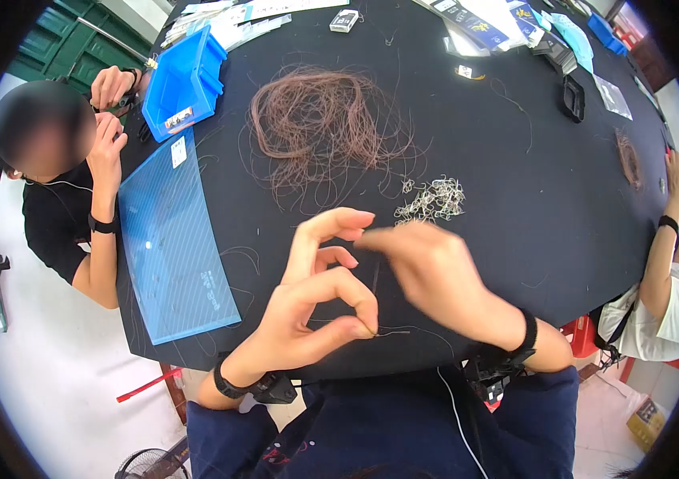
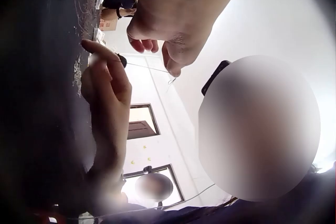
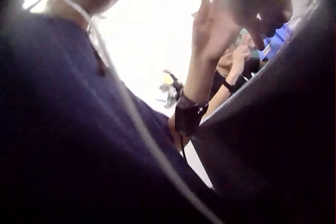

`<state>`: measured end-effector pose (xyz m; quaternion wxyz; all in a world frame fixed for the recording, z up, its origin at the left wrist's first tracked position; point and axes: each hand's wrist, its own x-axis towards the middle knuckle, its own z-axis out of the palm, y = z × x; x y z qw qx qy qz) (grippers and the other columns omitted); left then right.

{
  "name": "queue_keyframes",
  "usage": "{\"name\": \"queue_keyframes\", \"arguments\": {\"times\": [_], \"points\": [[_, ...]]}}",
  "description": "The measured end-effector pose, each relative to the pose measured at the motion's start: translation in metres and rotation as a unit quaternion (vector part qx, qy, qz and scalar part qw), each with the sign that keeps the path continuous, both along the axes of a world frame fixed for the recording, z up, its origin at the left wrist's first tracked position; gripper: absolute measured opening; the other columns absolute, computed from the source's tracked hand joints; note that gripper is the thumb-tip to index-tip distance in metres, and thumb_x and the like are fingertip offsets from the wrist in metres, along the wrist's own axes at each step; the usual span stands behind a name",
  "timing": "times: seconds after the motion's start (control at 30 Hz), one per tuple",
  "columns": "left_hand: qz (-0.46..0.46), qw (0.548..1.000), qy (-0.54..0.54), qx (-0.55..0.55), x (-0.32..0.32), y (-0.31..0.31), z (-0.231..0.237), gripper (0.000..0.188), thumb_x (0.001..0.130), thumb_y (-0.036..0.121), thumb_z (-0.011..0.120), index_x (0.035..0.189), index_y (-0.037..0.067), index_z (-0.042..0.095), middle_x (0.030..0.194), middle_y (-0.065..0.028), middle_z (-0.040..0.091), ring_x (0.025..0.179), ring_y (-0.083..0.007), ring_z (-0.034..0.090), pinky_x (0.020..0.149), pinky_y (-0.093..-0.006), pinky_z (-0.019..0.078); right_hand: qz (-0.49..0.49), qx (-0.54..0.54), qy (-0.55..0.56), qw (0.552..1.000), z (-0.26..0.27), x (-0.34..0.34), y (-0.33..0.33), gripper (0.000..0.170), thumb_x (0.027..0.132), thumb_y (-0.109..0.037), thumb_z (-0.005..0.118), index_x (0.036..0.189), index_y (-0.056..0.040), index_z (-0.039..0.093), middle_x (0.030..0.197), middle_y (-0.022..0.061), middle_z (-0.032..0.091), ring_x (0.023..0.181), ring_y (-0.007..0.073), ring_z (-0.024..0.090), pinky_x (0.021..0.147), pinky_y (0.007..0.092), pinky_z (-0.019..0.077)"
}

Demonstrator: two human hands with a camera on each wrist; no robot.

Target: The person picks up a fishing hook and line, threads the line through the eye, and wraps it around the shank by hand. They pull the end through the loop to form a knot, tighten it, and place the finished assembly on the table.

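Observation:
My left hand (image 1: 291, 311) pinches a small fish hook (image 2: 171, 81) between thumb and bent index finger. The other left fingers curve upward, apart from the pinch. A thin line (image 2: 147, 67) stretches from that pinch toward my right hand (image 1: 439, 263). The right hand is blurred, its fingers bent and its thumb and index finger close together at the line, near the left fingertips. Just beyond the right hand lies a pile of metal fish hooks (image 1: 439, 198). Farther off is a loose, tangled bundle of brown line (image 1: 315, 120).
A blue translucent sheet (image 1: 172, 247) lies at the left, below a blue bin (image 1: 184, 80). Packets (image 1: 475, 28) and a black frame-like object (image 1: 573, 99) are at the far right. One person sits at the left, another at the right, by a smaller brown bundle (image 1: 629, 160).

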<state>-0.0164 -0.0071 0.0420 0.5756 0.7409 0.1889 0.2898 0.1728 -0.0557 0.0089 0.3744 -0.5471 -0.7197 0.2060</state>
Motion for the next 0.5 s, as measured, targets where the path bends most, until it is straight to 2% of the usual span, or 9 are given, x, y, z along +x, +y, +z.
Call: {"name": "queue_keyframes", "arguments": {"times": [0.1,0.13,0.23,0.37,0.43,0.5], "points": [[-0.035,0.997,0.074,-0.015,0.004,0.0,0.002,0.009,0.074,0.007,0.07,0.08,0.01,0.065,0.136,-0.0147,0.035,0.119,-0.0284,0.041,0.089,-0.0402,0.0418,-0.068,0.038,0.039,0.996,0.017,0.018,0.01,0.03,0.075,0.007,0.055,0.101,-0.0073,0.063,0.079,0.011,0.062,0.073,0.0287,0.06,0.063,0.036,0.0477],[-0.01,0.998,0.047,-0.03,0.008,-0.005,-0.003,0.008,0.076,0.004,0.068,0.082,0.006,0.063,0.123,-0.0126,0.05,0.108,-0.0252,0.052,0.088,-0.0376,0.044,-0.064,0.044,0.063,0.995,0.021,0.021,0.013,0.027,0.076,0.007,0.056,0.098,-0.0064,0.064,0.078,0.0108,0.062,0.071,0.0272,0.058,0.063,0.0344,0.0457],[-0.045,0.993,0.107,-0.035,0.011,-0.006,-0.003,0.008,0.075,0.001,0.067,0.08,0.005,0.063,0.1,-0.0095,0.063,0.093,-0.0205,0.059,0.084,-0.0323,0.0453,-0.027,0.015,0.004,1.0,0.035,0.029,0.012,0.025,0.076,0.006,0.057,0.097,-0.0056,0.065,0.078,0.0101,0.062,0.071,0.026,0.058,0.062,0.0333,0.045],[-0.089,0.992,0.094,0.003,0.014,-0.013,-0.008,0.009,0.078,0.001,0.066,0.082,0.005,0.059,0.083,-0.0048,0.063,0.082,-0.0216,0.059,0.076,-0.033,0.0456,0.05,0.002,0.052,0.997,0.021,0.031,0.018,0.027,0.075,0.008,0.058,0.098,-0.0044,0.066,0.085,0.0096,0.064,0.075,0.0238,0.059,0.067,0.0305,0.047],[-0.082,0.994,0.068,-0.01,0.015,-0.014,-0.009,0.01,0.076,-0.001,0.066,0.082,0.004,0.06,0.083,-0.0051,0.062,0.082,-0.0215,0.059,0.075,-0.032,0.0461,-0.012,0.121,0.163,0.979,0.023,0.022,0.019,0.029,0.076,0.009,0.057,0.101,-0.0025,0.065,0.092,0.0112,0.064,0.077,0.022,0.059,0.072,0.0307,0.0484],[-0.048,0.997,0.053,-0.007,0.016,-0.014,-0.007,0.011,0.076,-0.002,0.066,0.082,0.004,0.06,0.084,-0.0052,0.063,0.082,-0.0212,0.059,0.075,-0.0313,0.0463,-0.045,0.199,0.281,0.938,0.025,0.021,0.013,0.033,0.078,0.01,0.054,0.109,0.0021,0.061,0.109,0.0146,0.06,0.086,0.019,0.059,0.084,0.0317,0.0476]]}}
